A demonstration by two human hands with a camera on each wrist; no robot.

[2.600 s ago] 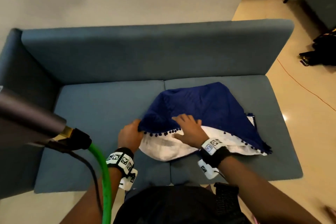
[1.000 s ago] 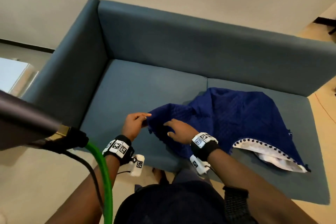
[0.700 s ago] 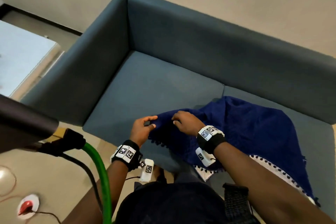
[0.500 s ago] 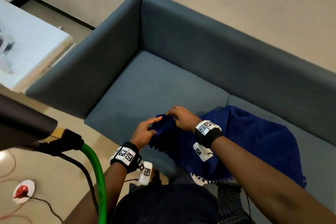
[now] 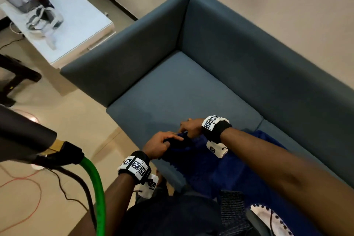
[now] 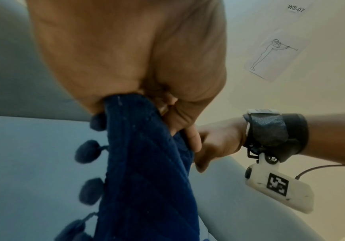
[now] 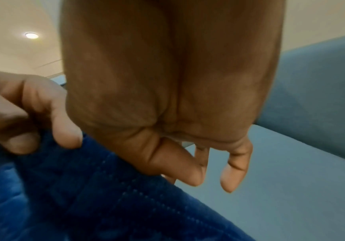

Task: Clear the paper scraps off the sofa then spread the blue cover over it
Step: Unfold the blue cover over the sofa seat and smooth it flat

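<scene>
A person leans over a grey-blue sofa (image 5: 191,90) that stands against a pale wall, seen from above. A dark blue quilted cover (image 5: 216,166) lies bunched on the front part of the seat, draping down toward the person's body; its edge carries a row of small dark pompoms (image 6: 87,151), and a strip of its white underside (image 5: 268,216) shows at the lower right. The left hand (image 5: 159,144) grips a gathered fold of the cover near its edge, its fingers (image 6: 192,138) curled round the cloth and the thumb lying along the top. The right hand (image 5: 189,126) sits just beyond it, almost touching; its thumb presses on the cloth's upper edge, while two fingers (image 7: 235,172) hang loosely curved over the bare seat, so whether it truly grasps the cover cannot be told. Both wrists wear black bands with square black-and-white markers. To the left of the sofa stands a low white table (image 5: 80,25) with a few blurred items on it. A green hose (image 5: 95,188) and cables cross the tiled floor at the lower left.
</scene>
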